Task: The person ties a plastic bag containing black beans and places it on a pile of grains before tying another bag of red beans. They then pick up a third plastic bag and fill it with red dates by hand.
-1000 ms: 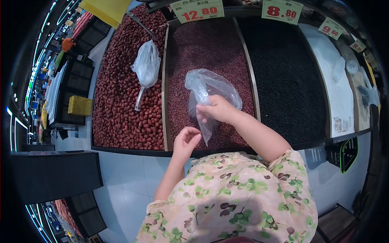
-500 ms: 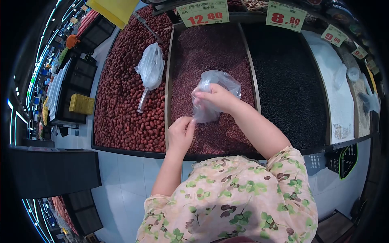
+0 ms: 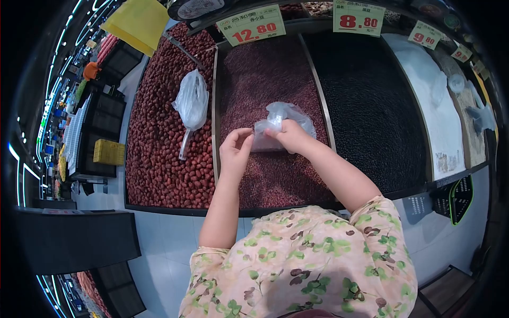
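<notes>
A clear plastic bag (image 3: 297,117) hangs over the bin of small red beans (image 3: 265,69). My right hand (image 3: 290,137) is closed on the bag's near side, thumb pressed against the plastic. At the bag's left edge, my left hand (image 3: 237,148) pinches the film between thumb and fingertips. To the left, a scoop wrapped in a plastic bag (image 3: 192,100) lies on red dates (image 3: 159,153), its clear handle pointing toward me. What is inside the held bag is hard to make out.
Right of the red beans are black beans (image 3: 366,106) and a white bin (image 3: 437,116). Price signs (image 3: 252,25) stand along the back. A yellow sheet (image 3: 135,22) hangs at upper left. A yellow crate (image 3: 108,152) is farther left, and a dark basket (image 3: 456,200) at lower right.
The bag has gone from hanging upright and open to a lower, flatter, wider shape. My left hand has moved up slightly, and my right hand has shifted slightly right and down. The view has shifted slightly.
</notes>
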Tool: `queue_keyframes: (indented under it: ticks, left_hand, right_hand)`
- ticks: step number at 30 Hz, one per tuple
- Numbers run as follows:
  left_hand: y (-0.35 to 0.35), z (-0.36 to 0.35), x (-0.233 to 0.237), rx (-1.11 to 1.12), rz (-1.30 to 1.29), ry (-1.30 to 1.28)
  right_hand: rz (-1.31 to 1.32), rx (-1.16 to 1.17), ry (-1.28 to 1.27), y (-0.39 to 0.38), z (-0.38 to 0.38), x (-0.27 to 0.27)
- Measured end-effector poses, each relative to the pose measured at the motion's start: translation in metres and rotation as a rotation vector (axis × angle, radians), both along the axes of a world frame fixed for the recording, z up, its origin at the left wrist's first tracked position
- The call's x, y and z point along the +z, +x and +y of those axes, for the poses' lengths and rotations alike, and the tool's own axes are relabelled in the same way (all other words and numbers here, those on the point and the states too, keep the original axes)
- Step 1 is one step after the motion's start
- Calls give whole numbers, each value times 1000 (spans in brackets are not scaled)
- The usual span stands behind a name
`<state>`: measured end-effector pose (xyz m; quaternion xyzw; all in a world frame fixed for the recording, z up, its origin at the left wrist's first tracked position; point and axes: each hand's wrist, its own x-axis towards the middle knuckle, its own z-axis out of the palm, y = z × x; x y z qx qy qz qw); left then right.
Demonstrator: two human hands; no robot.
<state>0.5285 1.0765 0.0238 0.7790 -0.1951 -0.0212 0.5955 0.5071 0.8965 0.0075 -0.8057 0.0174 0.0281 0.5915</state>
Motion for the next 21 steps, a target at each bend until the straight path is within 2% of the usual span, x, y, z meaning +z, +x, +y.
queue_keyframes:
  ticks: [1,3,5,6,8,9,11,14,21]
  left_hand:
    - [5,6,-11,27,-16,59]
    - [9,12,-21,70,-302,428]
    - [17,16,-38,-19,-545,501]
    - [19,19,-46,-16,-546,502]
    - [18,18,-51,-155,-28,447]
    - [16,19,-53,-154,-28,444]
    - [10,17,-45,-105,-53,603]
    - [-1,25,-64,-30,-73,570]
    - [-32,17,-72,9,-159,504]
  right_hand:
    - [34,5,78,3,-1,-6]
    - [62,15,158,4,-2,-6]
    - [66,89,251,2,-1,1]
    - [64,92,251,3,0,1]
    - [66,117,239,4,1,1]
    - [67,118,237,3,1,1]
    - [54,34,357,-1,1,9]
    - [109,-96,407,-4,-2,21]
    - [96,-99,458,1,-3,3]
